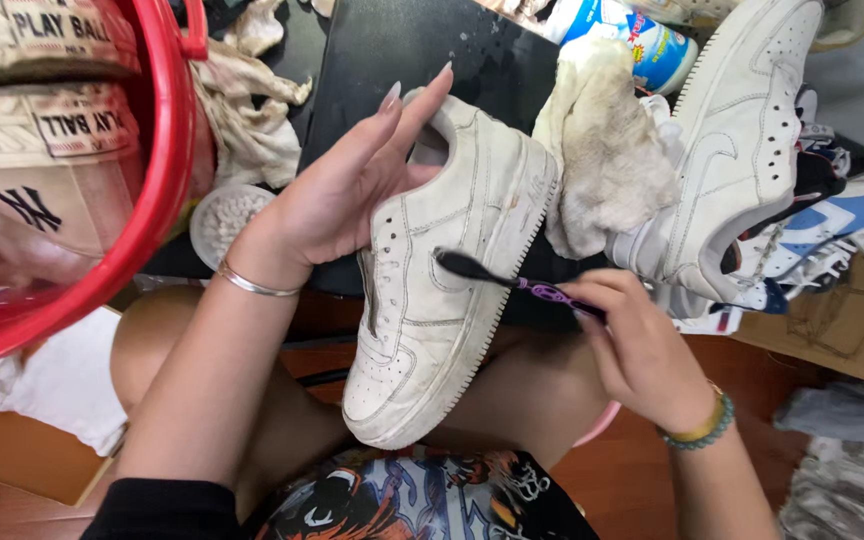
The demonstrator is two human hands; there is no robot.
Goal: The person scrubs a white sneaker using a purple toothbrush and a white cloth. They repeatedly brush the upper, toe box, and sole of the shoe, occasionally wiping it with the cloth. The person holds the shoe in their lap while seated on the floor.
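Observation:
My left hand (347, 190) grips a worn white sneaker (442, 270) from its left side, fingers reaching up to the heel opening. The shoe points toe-down toward my lap. My right hand (642, 350) holds a dark brush with a purple handle (512, 280), and the brush head rests against the sneaker's side panel near the middle. A silver bangle sits on my left wrist and a beaded bracelet on my right.
A red plastic basin (157, 170) holding beige caps fills the upper left. Behind the shoe lie a black board (402, 50), a dirty cloth (607, 150), a spray can (642, 40), another white sneaker (742, 140), blue-and-white shoes (832, 230) and a round tub of cotton swabs (224, 215).

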